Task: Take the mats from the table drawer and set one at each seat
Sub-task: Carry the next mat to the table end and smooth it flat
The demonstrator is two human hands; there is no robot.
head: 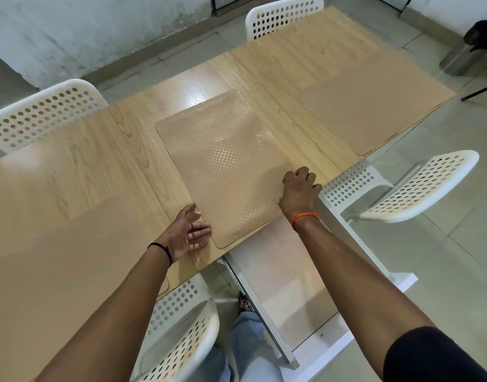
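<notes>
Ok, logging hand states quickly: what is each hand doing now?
Left hand: open, fingers straight against the middle mat's edge.
Right hand: fingers curled at that mat's right edge; grip cannot be told.

We see three tan mats flat on the wood counter [79,161]. Middle mat [223,166]: checker-embossed, glossy, rounded corners, slightly skewed, near corner at the counter's front edge, just above the open drawer [286,285]. Right mat [374,111] lies at the far right end, its edge along the counter's edge. Left mat [57,257] covers the near left end. Drawer is white-framed, pulled out, pale floor visible.
</notes>
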